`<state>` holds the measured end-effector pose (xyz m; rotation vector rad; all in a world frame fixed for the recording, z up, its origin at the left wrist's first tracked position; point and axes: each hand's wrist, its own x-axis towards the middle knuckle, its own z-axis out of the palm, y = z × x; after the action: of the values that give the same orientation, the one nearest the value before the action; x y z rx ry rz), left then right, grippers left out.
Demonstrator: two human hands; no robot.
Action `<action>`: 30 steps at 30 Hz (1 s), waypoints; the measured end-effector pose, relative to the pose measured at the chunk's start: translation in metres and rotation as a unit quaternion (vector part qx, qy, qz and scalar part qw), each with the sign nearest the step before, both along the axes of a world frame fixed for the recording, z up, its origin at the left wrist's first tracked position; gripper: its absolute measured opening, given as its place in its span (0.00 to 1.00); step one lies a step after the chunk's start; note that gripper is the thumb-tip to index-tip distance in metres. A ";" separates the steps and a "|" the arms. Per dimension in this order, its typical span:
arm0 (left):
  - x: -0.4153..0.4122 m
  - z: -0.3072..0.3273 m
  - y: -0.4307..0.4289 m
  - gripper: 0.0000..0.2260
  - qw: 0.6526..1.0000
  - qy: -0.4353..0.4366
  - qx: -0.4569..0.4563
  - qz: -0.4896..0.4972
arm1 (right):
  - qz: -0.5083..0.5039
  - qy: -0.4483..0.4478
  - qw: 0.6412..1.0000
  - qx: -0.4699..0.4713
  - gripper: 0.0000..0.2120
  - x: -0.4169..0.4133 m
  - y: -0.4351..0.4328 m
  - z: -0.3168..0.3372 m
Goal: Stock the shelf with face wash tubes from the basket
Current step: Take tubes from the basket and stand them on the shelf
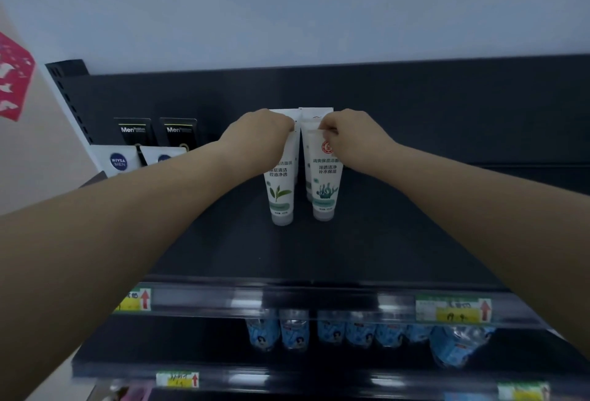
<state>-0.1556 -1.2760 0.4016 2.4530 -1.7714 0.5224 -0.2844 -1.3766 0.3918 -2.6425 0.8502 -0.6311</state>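
Head view: my left hand [260, 134] pinches the flat top end of the left tube [281, 191], and my right hand [348, 137] pinches the top of the right tube [325, 183], fingers curled tight on each. Both tubes appear to stand cap-down near the middle of the top shelf [399, 241], just beside each other, with more white tubes close behind them. The basket is out of sight. To finish this placing well, I judge I should settle each cap flat on the shelf, square the labels to the front, then ease my fingers off one hand at a time, since tall tubes on small caps could tip into their neighbours.
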 end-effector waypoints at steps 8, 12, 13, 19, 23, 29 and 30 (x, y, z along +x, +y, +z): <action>0.000 -0.002 0.001 0.12 1.000 0.001 -0.002 0.007 | -0.012 -0.014 1.000 -0.001 0.12 0.004 0.005 -0.003; 0.001 -0.003 -0.001 0.09 1.000 0.006 -0.001 0.008 | -0.012 -0.008 1.000 -0.002 0.12 0.003 0.006 -0.003; 0.001 -0.004 -0.001 0.09 1.000 0.007 0.000 0.011 | -0.012 -0.005 1.000 0.000 0.13 0.002 0.006 -0.002; 0.001 -0.009 -0.002 0.11 1.000 0.007 -0.005 0.012 | -0.016 0.012 0.999 -0.027 0.13 -0.003 0.011 0.001; -0.003 -0.006 0.003 0.12 1.000 0.004 -0.007 0.008 | -0.017 0.013 0.999 -0.038 0.15 -0.005 0.015 0.003; -0.010 0.001 0.016 0.13 1.000 0.017 0.000 0.008 | -0.013 0.025 0.997 -0.068 0.20 -0.011 0.023 0.008; -0.011 0.003 0.019 0.13 1.000 0.022 -0.004 0.009 | -0.011 0.025 0.997 -0.073 0.20 -0.012 0.025 0.009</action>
<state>-0.1669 -1.2570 0.4043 2.4585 -1.7291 0.4727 -0.2964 -1.3513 0.4008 -2.7948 0.8789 -0.6589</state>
